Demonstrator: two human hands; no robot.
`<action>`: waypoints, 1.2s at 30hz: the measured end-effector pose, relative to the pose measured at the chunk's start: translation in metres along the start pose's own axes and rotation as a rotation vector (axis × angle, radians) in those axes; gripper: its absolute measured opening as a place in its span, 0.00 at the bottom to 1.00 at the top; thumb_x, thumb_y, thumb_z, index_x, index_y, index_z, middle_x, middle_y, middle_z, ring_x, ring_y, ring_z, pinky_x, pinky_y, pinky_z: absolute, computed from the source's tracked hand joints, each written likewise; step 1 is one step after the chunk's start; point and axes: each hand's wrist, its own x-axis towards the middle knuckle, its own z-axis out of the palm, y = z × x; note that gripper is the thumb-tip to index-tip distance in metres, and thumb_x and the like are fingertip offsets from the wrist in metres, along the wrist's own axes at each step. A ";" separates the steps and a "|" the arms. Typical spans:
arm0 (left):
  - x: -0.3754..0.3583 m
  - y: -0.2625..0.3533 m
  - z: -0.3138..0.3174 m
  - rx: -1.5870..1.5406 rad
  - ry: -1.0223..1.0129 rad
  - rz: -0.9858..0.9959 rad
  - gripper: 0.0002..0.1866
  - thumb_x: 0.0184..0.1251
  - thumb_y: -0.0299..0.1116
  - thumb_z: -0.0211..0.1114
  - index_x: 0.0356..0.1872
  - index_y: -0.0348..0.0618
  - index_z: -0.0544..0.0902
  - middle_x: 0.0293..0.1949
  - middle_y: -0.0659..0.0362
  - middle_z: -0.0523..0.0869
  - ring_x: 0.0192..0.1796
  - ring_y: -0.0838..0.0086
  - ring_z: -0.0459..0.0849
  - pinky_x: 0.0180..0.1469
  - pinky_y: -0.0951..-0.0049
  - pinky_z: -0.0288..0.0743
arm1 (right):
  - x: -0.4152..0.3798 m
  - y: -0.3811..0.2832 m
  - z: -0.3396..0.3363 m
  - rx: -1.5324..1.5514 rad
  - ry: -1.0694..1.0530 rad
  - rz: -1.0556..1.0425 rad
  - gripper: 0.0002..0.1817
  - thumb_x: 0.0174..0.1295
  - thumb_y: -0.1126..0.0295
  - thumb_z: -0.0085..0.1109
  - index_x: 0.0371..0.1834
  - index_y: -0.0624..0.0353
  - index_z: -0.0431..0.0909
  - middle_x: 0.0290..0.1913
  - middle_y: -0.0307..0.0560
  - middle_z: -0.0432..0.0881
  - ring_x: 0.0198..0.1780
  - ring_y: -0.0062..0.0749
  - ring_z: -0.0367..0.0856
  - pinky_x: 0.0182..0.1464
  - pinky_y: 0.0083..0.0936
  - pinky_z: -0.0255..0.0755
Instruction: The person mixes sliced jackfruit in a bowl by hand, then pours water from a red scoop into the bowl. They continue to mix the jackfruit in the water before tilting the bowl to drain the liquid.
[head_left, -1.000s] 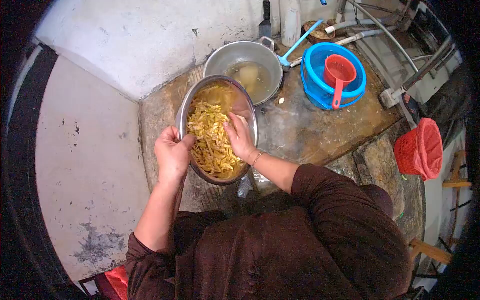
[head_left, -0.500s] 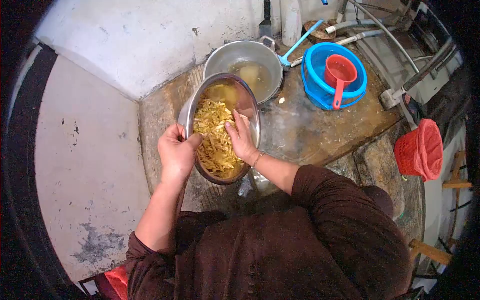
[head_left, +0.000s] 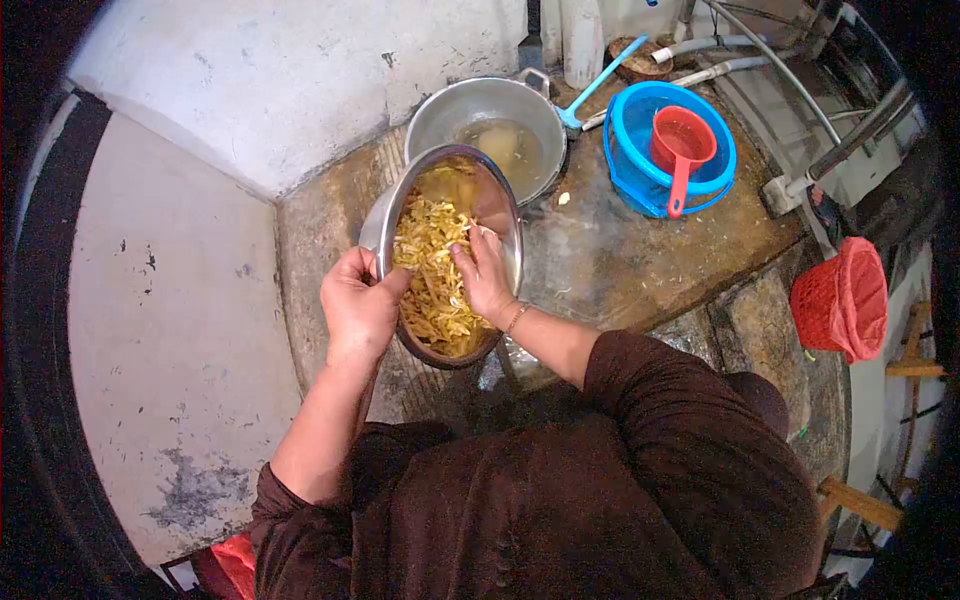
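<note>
- Steadying of the metal bowl (head_left: 492, 200) is seen in the head view, with its side rim pinched between the thumb and fingers of the left hand (head_left: 360, 305).
- The yellow strips (head_left: 432, 235) are heaped inside the bowl, between the two hands and just beyond the left thumb tip.
- The right hand (head_left: 486, 285) is laid into the bowl, thumb apart from the fingers and against the strips; whether anything is grasped by its partly hidden fingers cannot be told.
- The bowl is held tilted, its far end overlapping the near edge of the wide pot (head_left: 432, 115), ahead of the fingers; whether the two rims are touching cannot be made out.
- Cloudy liquid (head_left: 520, 150) is contained in the pot, beyond the right fingertips.
- From this pose, the step in hand is judged to be the handling of the strips inside the tilted bowl, with the heap backed by the right palm.
- For any further tilt, a firm left pinch and a spread right palm would be called for, since strips could be spilled over the rim.
- The blue bucket (head_left: 635, 185), with the red dipper (head_left: 684, 140) in it, is placed to the right of the right fingers, well apart from them.
</note>
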 end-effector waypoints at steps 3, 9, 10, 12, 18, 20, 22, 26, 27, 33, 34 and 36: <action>-0.005 0.016 0.004 0.056 0.004 -0.030 0.11 0.47 0.21 0.66 0.18 0.42 0.71 0.18 0.69 0.73 0.22 0.86 0.67 0.24 0.82 0.63 | 0.000 -0.007 -0.006 0.048 -0.040 0.012 0.29 0.66 0.56 0.47 0.59 0.73 0.62 0.55 0.67 0.66 0.59 0.57 0.62 0.63 0.40 0.55; 0.001 0.002 0.007 0.049 -0.007 0.028 0.12 0.47 0.21 0.67 0.17 0.43 0.70 0.18 0.70 0.72 0.21 0.87 0.66 0.24 0.82 0.62 | -0.005 0.000 0.007 0.072 -0.007 -0.002 0.28 0.65 0.57 0.50 0.57 0.73 0.63 0.53 0.67 0.66 0.56 0.58 0.63 0.62 0.41 0.56; 0.000 0.002 0.007 0.055 -0.003 0.030 0.12 0.47 0.21 0.67 0.17 0.43 0.70 0.18 0.70 0.71 0.22 0.87 0.66 0.24 0.82 0.62 | -0.006 -0.001 0.007 0.074 -0.004 0.004 0.28 0.64 0.58 0.50 0.57 0.73 0.63 0.52 0.67 0.67 0.56 0.58 0.64 0.61 0.41 0.56; -0.001 0.003 0.007 0.064 0.005 0.036 0.13 0.46 0.21 0.67 0.17 0.43 0.70 0.18 0.70 0.71 0.22 0.87 0.66 0.24 0.82 0.62 | -0.006 -0.005 0.004 0.109 0.012 -0.018 0.26 0.63 0.58 0.52 0.54 0.73 0.65 0.51 0.66 0.67 0.55 0.58 0.64 0.60 0.42 0.57; 0.013 -0.011 -0.008 -0.210 -0.054 -0.109 0.08 0.47 0.20 0.63 0.19 0.42 0.72 0.18 0.66 0.75 0.19 0.83 0.69 0.22 0.80 0.63 | 0.004 -0.020 -0.016 -0.183 -0.110 0.003 0.23 0.64 0.58 0.51 0.46 0.72 0.68 0.47 0.66 0.69 0.53 0.58 0.66 0.56 0.43 0.61; 0.024 -0.022 -0.012 -0.371 -0.008 -0.218 0.06 0.47 0.19 0.61 0.21 0.41 0.73 0.19 0.64 0.76 0.19 0.80 0.71 0.22 0.79 0.65 | 0.012 -0.022 -0.026 -0.321 -0.174 -0.043 0.23 0.64 0.58 0.50 0.44 0.74 0.70 0.44 0.68 0.72 0.50 0.59 0.70 0.55 0.44 0.64; 0.033 -0.034 -0.013 -0.484 0.058 -0.359 0.05 0.46 0.18 0.57 0.23 0.40 0.74 0.21 0.62 0.76 0.21 0.77 0.73 0.24 0.77 0.67 | 0.028 -0.026 -0.036 -0.406 -0.382 0.023 0.23 0.64 0.58 0.49 0.42 0.74 0.71 0.41 0.67 0.74 0.47 0.59 0.73 0.52 0.44 0.67; 0.032 -0.032 -0.007 -0.550 0.060 -0.379 0.05 0.45 0.18 0.56 0.25 0.39 0.75 0.21 0.61 0.77 0.22 0.76 0.73 0.26 0.76 0.68 | 0.044 -0.041 -0.053 -0.528 -0.537 -0.023 0.21 0.63 0.59 0.50 0.38 0.72 0.75 0.37 0.65 0.77 0.43 0.57 0.77 0.49 0.45 0.70; 0.031 -0.028 -0.007 -0.544 0.039 -0.362 0.05 0.45 0.18 0.56 0.25 0.39 0.75 0.22 0.61 0.77 0.22 0.76 0.73 0.26 0.76 0.68 | 0.046 -0.046 -0.057 -0.544 -0.551 -0.057 0.21 0.63 0.59 0.50 0.38 0.72 0.76 0.37 0.65 0.77 0.44 0.56 0.77 0.49 0.45 0.70; 0.036 -0.025 -0.018 -0.457 -0.055 -0.229 0.05 0.47 0.18 0.56 0.23 0.41 0.76 0.22 0.63 0.78 0.22 0.78 0.73 0.26 0.78 0.67 | 0.072 -0.052 -0.077 -0.403 -0.348 -0.348 0.13 0.59 0.62 0.56 0.29 0.61 0.81 0.33 0.58 0.76 0.38 0.52 0.75 0.42 0.42 0.69; 0.035 -0.024 -0.018 -0.459 -0.054 -0.238 0.05 0.47 0.19 0.56 0.23 0.41 0.76 0.22 0.63 0.78 0.22 0.79 0.73 0.26 0.78 0.67 | 0.076 -0.051 -0.080 -0.323 -0.302 -0.384 0.13 0.58 0.62 0.57 0.29 0.62 0.81 0.32 0.58 0.76 0.37 0.52 0.74 0.41 0.41 0.69; 0.035 -0.024 -0.018 -0.469 -0.055 -0.242 0.05 0.48 0.19 0.56 0.23 0.41 0.76 0.21 0.63 0.78 0.22 0.79 0.72 0.26 0.78 0.67 | 0.084 -0.049 -0.086 -0.230 -0.274 -0.389 0.13 0.60 0.62 0.56 0.31 0.64 0.80 0.35 0.56 0.76 0.40 0.50 0.74 0.45 0.37 0.69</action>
